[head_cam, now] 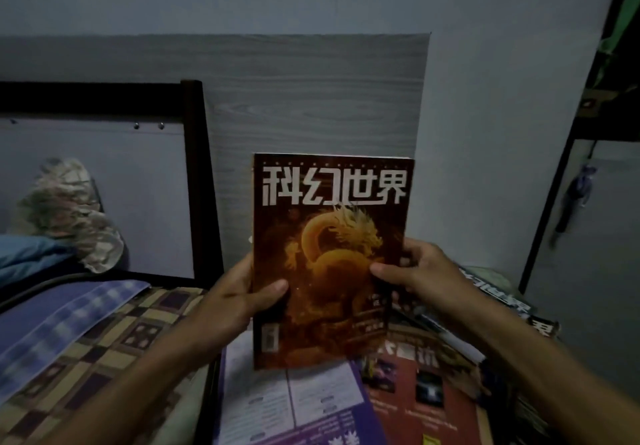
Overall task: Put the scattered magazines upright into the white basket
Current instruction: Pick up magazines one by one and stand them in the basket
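A single head-worn camera looks forward and slightly down, close over the bed's foot corner, facing the wall.

Dim, bluish, grainy light throughout; edges bow with wide-angle distortion, and the lower corners blur softly.

Magazines cover the surface below; open air beside the wall.

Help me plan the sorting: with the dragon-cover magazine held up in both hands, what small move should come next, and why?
Probably keep the dragon-cover magazine upright and turn to find the basket. The left hand and right hand already grip its sides, and no white basket is in view.
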